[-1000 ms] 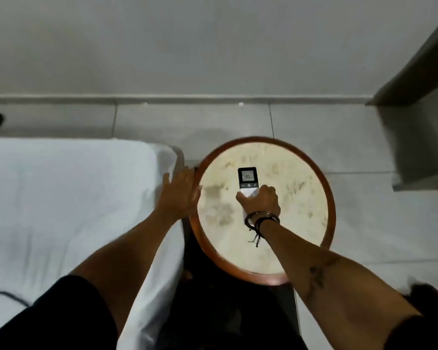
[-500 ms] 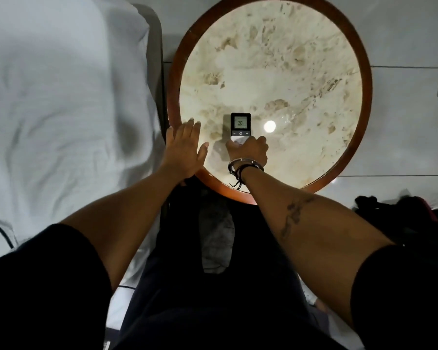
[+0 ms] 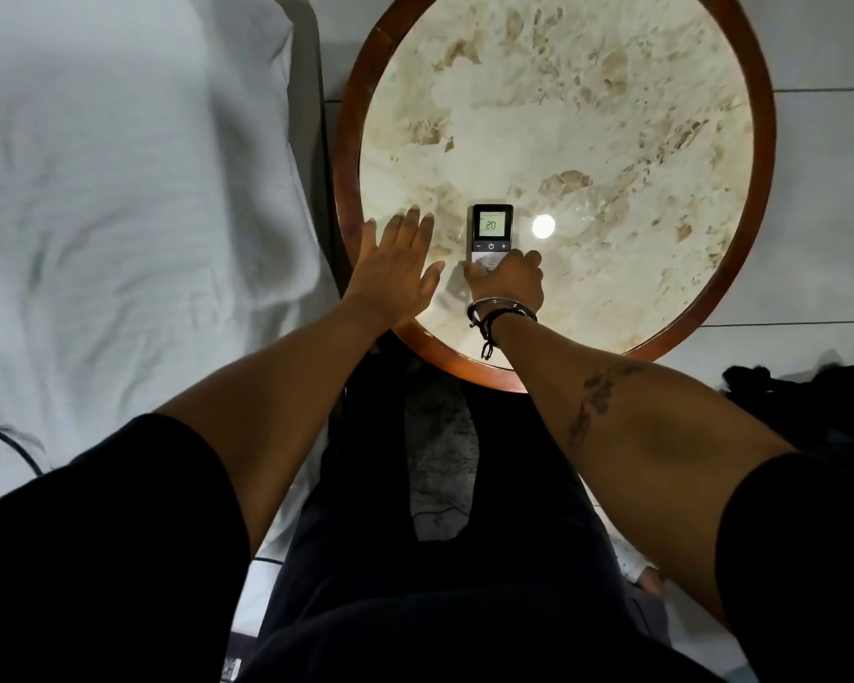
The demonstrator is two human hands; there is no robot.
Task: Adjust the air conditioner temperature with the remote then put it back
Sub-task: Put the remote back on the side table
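Your right hand (image 3: 506,281) has its fingers (image 3: 531,261) curled over the lower end of the remote (image 3: 492,234), which lies flat on the round marble counter (image 3: 587,115), its lit screen reading 20 just beyond your fingertips. Your left hand (image 3: 395,266) rests just beside it, fingers spread flat and holding nothing, over the counter's wooden rim. Bracelets (image 3: 499,310) circle your right wrist. The bed (image 3: 119,165) lies past your left hand.

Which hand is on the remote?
The right hand, the one with bracelets at its wrist, covers the remote's lower end. The left hand lies open beside it, apart.
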